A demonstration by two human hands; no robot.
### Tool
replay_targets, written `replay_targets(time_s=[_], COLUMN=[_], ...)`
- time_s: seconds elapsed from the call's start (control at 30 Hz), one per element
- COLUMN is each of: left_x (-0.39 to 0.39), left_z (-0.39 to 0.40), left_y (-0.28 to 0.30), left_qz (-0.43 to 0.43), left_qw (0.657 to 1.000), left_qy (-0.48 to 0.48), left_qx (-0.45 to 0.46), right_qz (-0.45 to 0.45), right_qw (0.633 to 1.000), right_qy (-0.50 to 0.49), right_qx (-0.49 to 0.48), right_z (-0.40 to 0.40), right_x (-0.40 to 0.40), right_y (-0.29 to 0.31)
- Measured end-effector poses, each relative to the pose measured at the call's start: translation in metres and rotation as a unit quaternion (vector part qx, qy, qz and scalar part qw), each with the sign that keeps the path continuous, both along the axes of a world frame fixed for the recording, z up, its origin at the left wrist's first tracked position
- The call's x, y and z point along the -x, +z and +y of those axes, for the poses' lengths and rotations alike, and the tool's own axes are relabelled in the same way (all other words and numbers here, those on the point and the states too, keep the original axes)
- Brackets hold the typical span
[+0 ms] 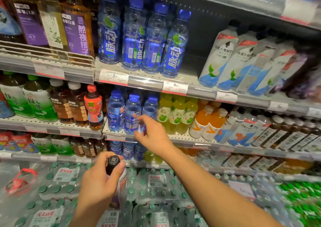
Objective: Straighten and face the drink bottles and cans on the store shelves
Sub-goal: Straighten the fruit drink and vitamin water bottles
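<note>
My right hand (152, 134) reaches to the second shelf and its fingers curl round the lower part of a blue-capped blue bottle (133, 112), the middle one of three such bottles there. Low in the middle of the view, my left hand (101, 179) grips a black-capped bottle (119, 178) with a white, orange and purple label, held away from the shelves. On the shelf above stand several taller blue bottles (147, 39) with labels turned different ways.
Tea bottles (76, 32) fill the upper left; green tea (38, 101) and brown bottles stand on the left of the second shelf. Green and orange drinks (180, 115) sit right of my hand, white bottles (231, 56) lean above. Shrink-wrapped water packs (156, 185) lie below.
</note>
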State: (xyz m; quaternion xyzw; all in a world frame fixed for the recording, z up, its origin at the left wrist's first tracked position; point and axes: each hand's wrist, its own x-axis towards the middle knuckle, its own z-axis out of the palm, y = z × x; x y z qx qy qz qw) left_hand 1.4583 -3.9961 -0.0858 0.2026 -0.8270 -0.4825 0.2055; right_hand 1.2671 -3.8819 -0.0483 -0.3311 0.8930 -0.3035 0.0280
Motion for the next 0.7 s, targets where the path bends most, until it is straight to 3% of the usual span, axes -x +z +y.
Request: replay_targets(time_s=[0.1,0.17,0.3,0.47,0.7], left_x=[0.017,0.029,0.055,0.08,0.136], left_z=[0.021,0.039,0.083,0.156,0.235], left_y=[0.011,0.02,0.036,0.061,0.112], left_qz=[0.007,0.019,0.032,0.076,0.073], left_qw=[0.999,0.998,0.991,0.977,0.944], left_qy=[-0.019,-0.048,-0.121,-0.201,-0.295], left_qx=[0.032,0.047,0.037,0.0,0.127], right_qz=[-0.162,-0.219,-0.199,-0.159,-0.137], right_qw=[0.985,0.973,0.977,0.981,0.969], right_qy=[0.048,0.071,0.072,-0.023,-0.134], right_qx=[0.03,0.032,0.036,0.111,0.159], right_z=[0.054,0.089,0.141,0.207,0.312], right_x=[-0.03,-0.046,-0.067,-0.067,-0.046], right_y=[-0.013,-0.015,-0.007,-0.001,0.0])
